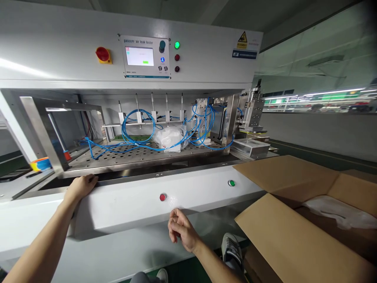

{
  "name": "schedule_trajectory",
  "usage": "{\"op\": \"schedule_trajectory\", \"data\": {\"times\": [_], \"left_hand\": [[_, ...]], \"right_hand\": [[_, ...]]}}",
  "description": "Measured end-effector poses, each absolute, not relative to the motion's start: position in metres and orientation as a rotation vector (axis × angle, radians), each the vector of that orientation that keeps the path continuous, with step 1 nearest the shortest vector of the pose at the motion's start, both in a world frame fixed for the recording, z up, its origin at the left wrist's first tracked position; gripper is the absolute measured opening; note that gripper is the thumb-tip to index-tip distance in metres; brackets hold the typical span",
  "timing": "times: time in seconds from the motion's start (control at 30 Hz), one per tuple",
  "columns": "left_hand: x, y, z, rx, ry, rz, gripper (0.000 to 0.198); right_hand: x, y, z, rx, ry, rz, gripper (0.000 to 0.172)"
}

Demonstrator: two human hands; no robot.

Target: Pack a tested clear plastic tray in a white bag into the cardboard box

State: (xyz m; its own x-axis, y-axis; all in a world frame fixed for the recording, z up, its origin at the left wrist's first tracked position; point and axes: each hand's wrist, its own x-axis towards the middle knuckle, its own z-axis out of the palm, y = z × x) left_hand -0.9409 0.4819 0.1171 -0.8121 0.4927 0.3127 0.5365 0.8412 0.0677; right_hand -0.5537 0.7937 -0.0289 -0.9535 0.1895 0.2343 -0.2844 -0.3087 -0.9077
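"What does the left hand touch?"

"The front lip of the air leak tester, a steel edge running left to right across the machine. The fingers lie together, draped over it near its left end; whether they clamp it cannot be told."

"And the right hand?"

"It hangs apart from the machine, fingers loosely curled, holding nothing, just below the red push button on the white front panel. One green push button sits farther right on that panel."

"What writing shows?"

"The control panel reads \"air leak tester\" after a brand word that looks like \"pasccm\". Beside it are one lit green lamp and two dark red lamps, with one red-and-yellow emergency stop to its left."

"What lies inside?"

"Five upright pneumatic cylinders stand in a row above a perforated steel plate. Blue air tubing loops around a white plastic bag on that plate."

"And to the right?"

"An open cardboard box with a white liner sits just beyond the panel's right end."
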Motion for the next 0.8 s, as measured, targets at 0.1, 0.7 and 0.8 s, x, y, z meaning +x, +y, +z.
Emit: {"op": "schedule_trajectory", "data": {"times": [0.1,0.7,0.8], "left_hand": [[-0.940,0.482,0.117,-0.791,-2.723,-0.227,0.059],[-0.936,0.484,0.118,-0.758,-2.703,-0.271,0.061],[-0.937,0.484,0.117,-0.752,-2.686,-0.281,0.060]], "right_hand": [[-0.547,0.796,-0.021,0.224,-1.587,2.215,0.039],[-0.543,0.804,-0.011,0.174,-1.777,1.966,0.037],[-0.542,0.803,-0.012,0.175,-1.801,1.940,0.038]]}}
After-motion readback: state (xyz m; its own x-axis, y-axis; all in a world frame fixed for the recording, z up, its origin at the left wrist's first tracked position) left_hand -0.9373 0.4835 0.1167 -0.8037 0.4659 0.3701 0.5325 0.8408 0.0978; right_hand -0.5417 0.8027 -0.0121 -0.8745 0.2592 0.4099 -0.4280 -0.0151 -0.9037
